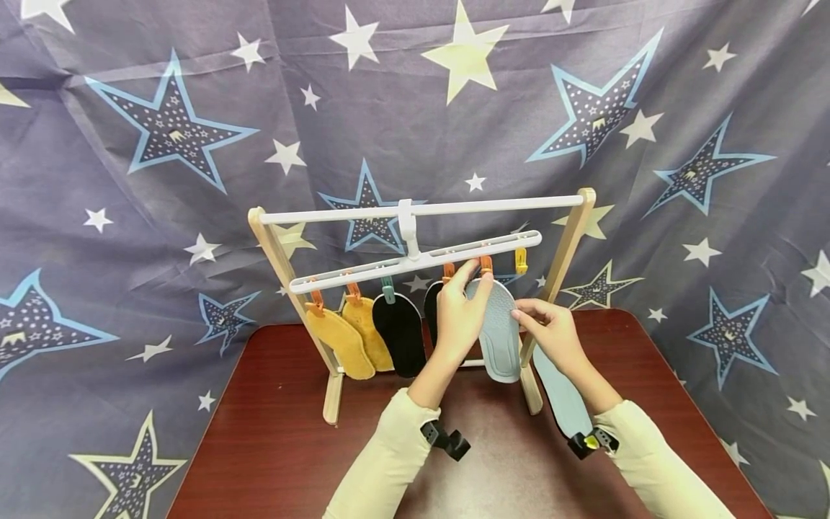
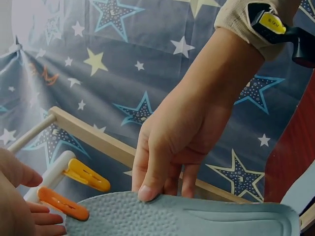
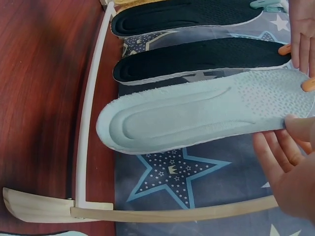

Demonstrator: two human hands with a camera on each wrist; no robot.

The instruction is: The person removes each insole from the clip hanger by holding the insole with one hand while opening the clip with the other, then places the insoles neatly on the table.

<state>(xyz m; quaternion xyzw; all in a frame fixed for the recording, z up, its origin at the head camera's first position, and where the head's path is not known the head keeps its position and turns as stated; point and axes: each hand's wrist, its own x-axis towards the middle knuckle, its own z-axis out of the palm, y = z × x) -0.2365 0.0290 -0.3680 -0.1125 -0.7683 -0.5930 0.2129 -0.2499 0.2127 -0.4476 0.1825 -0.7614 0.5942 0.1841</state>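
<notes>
A light blue insole (image 1: 496, 339) hangs from an orange clip (image 2: 64, 203) toward the right end of the white hanger bar (image 1: 441, 256). My right hand (image 1: 548, 330) pinches its right edge, thumb (image 3: 298, 127) on the dimpled face and fingers behind. Beside the clip and the insole's upper end is my left hand (image 1: 462, 310), its thumb and fingers spread apart with nothing gripped between them. To its left hang a partly hidden black insole (image 3: 197, 60), another black insole (image 1: 398, 335) and two yellow insoles (image 1: 344, 342). A yellow clip (image 1: 521, 260) hangs bare at the right end.
The tilted hanger hooks over the rail (image 1: 337, 215) of a wooden stand (image 1: 564, 249). Another light blue insole (image 1: 560, 393) lies on the red-brown table (image 1: 272, 440) beside the stand's right foot, partly under my right forearm. Behind hangs a star-patterned cloth (image 1: 214, 86).
</notes>
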